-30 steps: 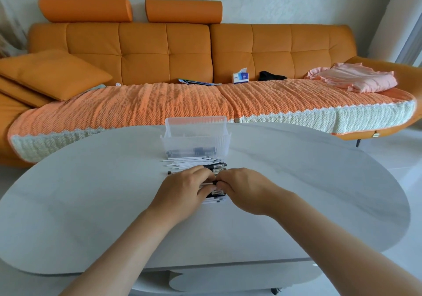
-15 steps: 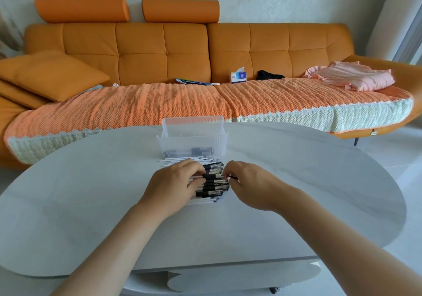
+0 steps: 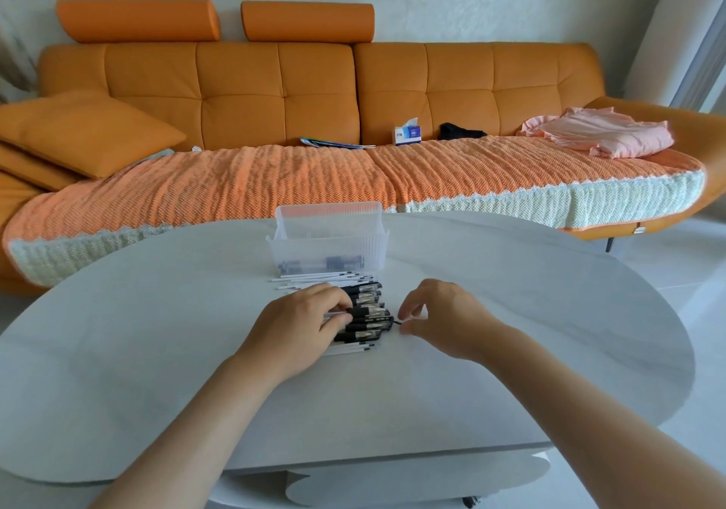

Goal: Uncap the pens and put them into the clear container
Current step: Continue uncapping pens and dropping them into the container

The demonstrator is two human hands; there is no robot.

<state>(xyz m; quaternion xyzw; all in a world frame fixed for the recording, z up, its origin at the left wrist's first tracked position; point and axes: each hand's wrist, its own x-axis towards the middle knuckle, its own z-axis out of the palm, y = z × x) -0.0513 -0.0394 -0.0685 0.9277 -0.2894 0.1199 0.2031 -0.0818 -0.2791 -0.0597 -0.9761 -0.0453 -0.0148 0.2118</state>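
Observation:
A pile of white pens with black caps (image 3: 363, 314) lies on the grey table (image 3: 510, 332), just in front of the clear container (image 3: 329, 239). A few dark pieces lie at the container's bottom. My left hand (image 3: 302, 328) rests on the pile's left side, fingers curled over the pen barrels and gripping one. My right hand (image 3: 444, 318) hovers at the pile's right end, thumb and forefinger pinching a small black piece at a pen's tip; what it is I cannot make out.
The table is oval, with bare surface left and right of the pile. Behind it stands an orange sofa (image 3: 353, 88) with a knitted throw, a cushion (image 3: 78, 131), a tissue box (image 3: 407, 134) and pink cloth (image 3: 601, 137).
My hands, touching over the pile a second ago, have drawn apart. The right hand moved right, pulling a small black piece away from the pens. The left hand stayed on the pile.

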